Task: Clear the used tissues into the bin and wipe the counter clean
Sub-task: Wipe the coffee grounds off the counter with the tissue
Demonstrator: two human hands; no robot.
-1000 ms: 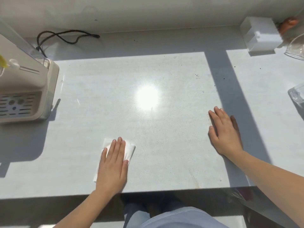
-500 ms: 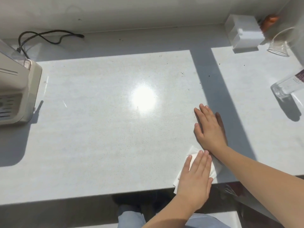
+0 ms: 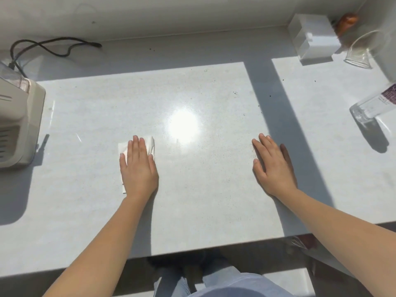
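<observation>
— So, what sat at the far left?

— A beige plastic appliance (image 3: 18,123) with rounded corners and a slotted grille, partly cut off by the frame. Behind it a thin black cord (image 3: 53,47) lay in loose loops against the back wall.

— And the surface itself?

— The counter (image 3: 203,200) was a pale, smooth, finely speckled slab, glossy enough to throw back a round white glare near the middle. A few dark crumbs (image 3: 235,94) dotted it toward the back right.

— Where was the tissue?

— The folded white tissue (image 3: 150,143), soft and slightly creased, lay flat on the counter left of the glare. The left hand (image 3: 138,168) pressed down on it, palm flat, fingers straight and together, so only its edges showed.

— The other hand?

— The right hand (image 3: 273,166) rested flat and unclenched on the bare counter, well apart from the tissue, gripping nothing.

— Anything further right?

— A boxy white container (image 3: 315,37) stood at the back, a clear glass vessel (image 3: 362,52) beside it, and a transparent bottle (image 3: 375,103) with a purple label lay tilted at the edge.
</observation>
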